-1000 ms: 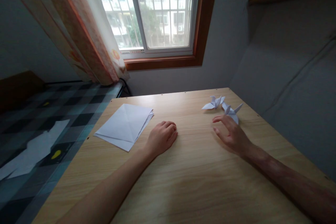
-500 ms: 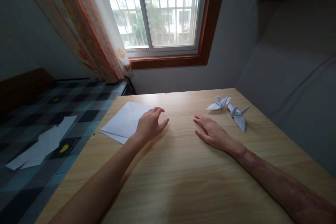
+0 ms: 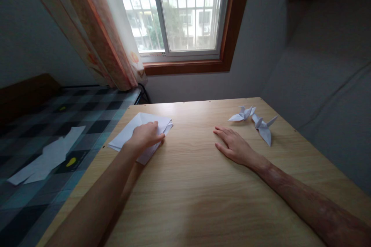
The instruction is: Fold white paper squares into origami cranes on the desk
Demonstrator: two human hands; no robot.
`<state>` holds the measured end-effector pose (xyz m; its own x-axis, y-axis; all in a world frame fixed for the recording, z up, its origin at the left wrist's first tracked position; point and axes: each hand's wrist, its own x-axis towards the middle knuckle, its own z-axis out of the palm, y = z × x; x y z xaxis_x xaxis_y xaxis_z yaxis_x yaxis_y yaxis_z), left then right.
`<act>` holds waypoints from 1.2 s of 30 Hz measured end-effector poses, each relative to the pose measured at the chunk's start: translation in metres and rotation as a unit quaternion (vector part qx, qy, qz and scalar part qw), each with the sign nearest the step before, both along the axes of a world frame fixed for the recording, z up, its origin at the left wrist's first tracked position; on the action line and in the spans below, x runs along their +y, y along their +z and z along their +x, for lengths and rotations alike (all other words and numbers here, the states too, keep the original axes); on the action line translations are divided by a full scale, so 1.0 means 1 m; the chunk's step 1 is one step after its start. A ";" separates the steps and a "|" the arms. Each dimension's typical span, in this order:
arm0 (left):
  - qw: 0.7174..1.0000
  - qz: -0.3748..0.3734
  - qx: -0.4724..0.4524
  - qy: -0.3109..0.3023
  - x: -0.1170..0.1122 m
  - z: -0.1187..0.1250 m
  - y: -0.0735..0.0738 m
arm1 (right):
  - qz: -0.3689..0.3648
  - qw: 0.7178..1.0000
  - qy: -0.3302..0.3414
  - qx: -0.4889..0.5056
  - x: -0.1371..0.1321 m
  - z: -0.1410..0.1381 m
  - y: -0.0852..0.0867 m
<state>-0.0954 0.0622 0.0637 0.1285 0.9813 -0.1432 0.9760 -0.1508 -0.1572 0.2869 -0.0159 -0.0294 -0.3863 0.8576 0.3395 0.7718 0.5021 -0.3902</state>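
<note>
My left hand [image 3: 147, 136] is over a small stack of white paper sheets [image 3: 121, 136] at the left of the wooden table. Its fingers are curled on the upper sheet, and the thumb is at the right edge, so the paper is pinched between them. How many sheets it grips is hidden. My right hand [image 3: 233, 144] lies palm down on the tabletop, fingers stretched out, holding nothing. Beyond it to the right are two folded white paper cranes, one [image 3: 242, 114] farther back and the other [image 3: 263, 126] nearer.
The light wooden table [image 3: 191, 200] fills the middle. On its left is a bed with a checked cover [image 3: 95, 104], where cut white paper pieces [image 3: 53, 156] lie. A window [image 3: 189, 15] with a curtain [image 3: 101, 38] is behind the table.
My left hand has moved left and back onto the paper stack, and its fingers have closed on the paper. The sheets have shifted slightly. My right hand has stayed in place.
</note>
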 end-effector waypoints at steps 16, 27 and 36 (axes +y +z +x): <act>0.982 0.119 -0.011 -0.144 -0.008 0.017 0.012 | 0.027 1.000 0.005 0.006 0.000 -0.001 0.000; 0.861 0.188 -0.178 -0.438 -0.058 0.081 -0.064 | 0.072 0.995 0.020 0.073 0.001 0.003 0.000; 0.808 0.139 -0.302 -0.486 -0.046 0.074 -0.072 | 0.040 0.997 0.064 0.000 0.001 0.002 0.002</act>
<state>-0.0211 0.0161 -0.0084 0.8224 0.3585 0.4418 0.3297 -0.9331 0.1434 0.2894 -0.0152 -0.0270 -0.4907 0.7719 0.4043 0.6993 0.6256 -0.3458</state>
